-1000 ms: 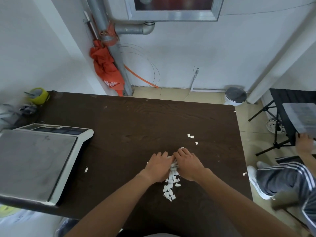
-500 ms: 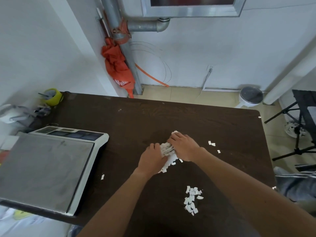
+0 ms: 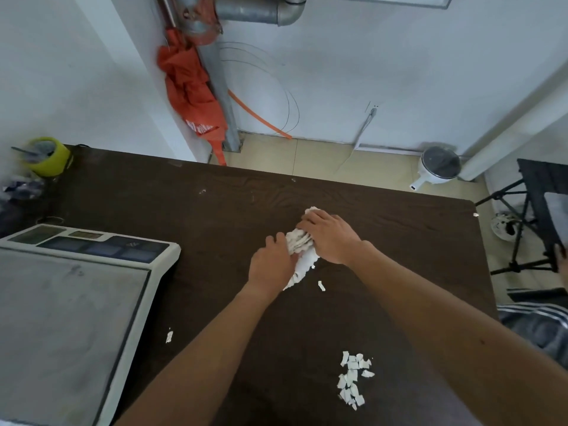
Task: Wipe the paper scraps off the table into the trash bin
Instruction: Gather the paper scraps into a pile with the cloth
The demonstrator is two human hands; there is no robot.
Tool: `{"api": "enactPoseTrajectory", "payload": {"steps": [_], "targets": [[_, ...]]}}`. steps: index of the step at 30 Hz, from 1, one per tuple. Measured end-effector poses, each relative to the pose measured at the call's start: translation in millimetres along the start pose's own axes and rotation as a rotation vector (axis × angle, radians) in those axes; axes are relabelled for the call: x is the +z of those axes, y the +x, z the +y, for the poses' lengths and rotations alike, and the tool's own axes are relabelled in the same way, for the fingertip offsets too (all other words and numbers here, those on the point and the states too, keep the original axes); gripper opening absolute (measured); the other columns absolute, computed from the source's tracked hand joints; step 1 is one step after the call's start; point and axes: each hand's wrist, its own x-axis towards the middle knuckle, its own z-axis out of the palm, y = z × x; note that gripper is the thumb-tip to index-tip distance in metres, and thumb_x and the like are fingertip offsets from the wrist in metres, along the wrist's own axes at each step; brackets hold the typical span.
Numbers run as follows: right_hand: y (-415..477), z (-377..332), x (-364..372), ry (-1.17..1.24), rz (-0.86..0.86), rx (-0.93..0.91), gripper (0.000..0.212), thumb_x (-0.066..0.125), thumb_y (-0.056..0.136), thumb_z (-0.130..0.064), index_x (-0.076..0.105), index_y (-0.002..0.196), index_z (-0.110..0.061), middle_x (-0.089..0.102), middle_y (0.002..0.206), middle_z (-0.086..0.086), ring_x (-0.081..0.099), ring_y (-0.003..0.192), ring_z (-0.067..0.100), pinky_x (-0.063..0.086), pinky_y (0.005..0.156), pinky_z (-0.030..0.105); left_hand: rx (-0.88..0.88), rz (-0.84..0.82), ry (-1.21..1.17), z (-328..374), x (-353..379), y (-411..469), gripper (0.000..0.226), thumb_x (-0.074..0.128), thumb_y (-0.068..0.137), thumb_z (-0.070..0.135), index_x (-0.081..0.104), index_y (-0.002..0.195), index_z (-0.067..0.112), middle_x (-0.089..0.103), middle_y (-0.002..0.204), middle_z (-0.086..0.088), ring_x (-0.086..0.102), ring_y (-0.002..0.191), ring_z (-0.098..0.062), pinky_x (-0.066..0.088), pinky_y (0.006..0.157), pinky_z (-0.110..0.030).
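Observation:
On the dark brown table, my left hand and my right hand press together around a crumpled white wad, which looks like cloth or tissue. Both hands grip it at the table's middle, the right hand on top and farther away. A pile of several white paper scraps lies nearer to me, between my forearms. One loose scrap sits just below the wad, and another scrap lies beside the scale. I cannot pick out a trash bin for certain.
A large electronic scale fills the table's left side. A yellow-green cup stands at the far left corner. On the floor beyond are a white round container with a dark top and a black stand. A seated person's striped leg shows at right.
Both hands have moved away from me up the table with the white wad between them, leaving the scrap pile behind. The small scraps seen right of my hand no longer show.

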Motion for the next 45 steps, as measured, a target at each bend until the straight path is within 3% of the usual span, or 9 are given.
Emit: {"api": "enactPoseTrajectory", "payload": {"steps": [8,13,21,29,38,45], "targets": [[-16.9,56.9,-10.8,0.061,-0.038,0.189,0.060,0.053,0.090,-0.008,0.042,0.144,-0.030,0.037,0.153,-0.006,0.026,0.144,0.018,0.032,0.110,0.043,0.116,0.019,-0.020,58.3,0.9,32.8,0.050,0.046,0.103,0.050,0.041,0.132,0.010,0.055,0.122,-0.010,0.069,0.093,-0.026,0.050,0.071,-0.030],[-62.4,101.2,-6.8,0.087,-0.092,0.345,0.060,0.049,0.090,-0.009,0.041,0.144,-0.033,0.036,0.152,-0.008,0.027,0.143,0.018,0.032,0.109,0.047,0.215,0.009,-0.096,116.6,8.4,30.2,0.044,0.054,0.101,0.042,0.043,0.131,0.013,0.052,0.123,-0.012,0.066,0.098,-0.027,0.053,0.081,-0.034],[-157.7,138.2,24.9,0.175,-0.063,0.564,0.055,0.055,0.093,-0.032,0.038,0.144,-0.036,0.042,0.147,-0.005,0.035,0.138,0.023,0.035,0.107,0.048,0.419,-0.040,-0.059,185.4,18.3,15.2,0.045,0.061,0.098,0.035,0.046,0.138,0.018,0.047,0.125,-0.015,0.056,0.106,-0.033,0.051,0.085,-0.043],[-210.8,101.5,48.6,0.220,-0.016,0.678,0.045,0.052,0.093,-0.048,0.048,0.132,-0.026,0.056,0.128,0.002,0.051,0.119,0.028,0.044,0.095,0.042,0.555,-0.164,0.141,195.7,14.7,-1.1,0.051,0.062,0.098,0.032,0.043,0.145,0.027,0.043,0.135,-0.013,0.050,0.117,-0.035,0.048,0.092,-0.049],[-268.6,35.3,82.5,0.242,0.025,0.637,0.045,0.053,0.088,-0.058,0.053,0.117,-0.024,0.059,0.114,-0.002,0.055,0.108,0.025,0.044,0.085,0.040,0.711,-0.277,0.154,167.1,17.8,-65.1,0.050,0.062,0.097,0.031,0.044,0.143,0.028,0.045,0.130,-0.010,0.050,0.113,-0.031,0.049,0.093,-0.048],[-272.0,8.4,80.2,0.559,-0.103,0.700,0.043,0.056,0.087,-0.061,0.053,0.106,-0.023,0.061,0.108,0.001,0.057,0.098,0.022,0.048,0.086,0.037,0.895,-0.240,0.218,155.5,4.4,-81.9,0.044,0.064,0.092,0.017,0.051,0.132,0.028,0.046,0.122,-0.008,0.050,0.104,-0.028,0.049,0.087,-0.044]]}}
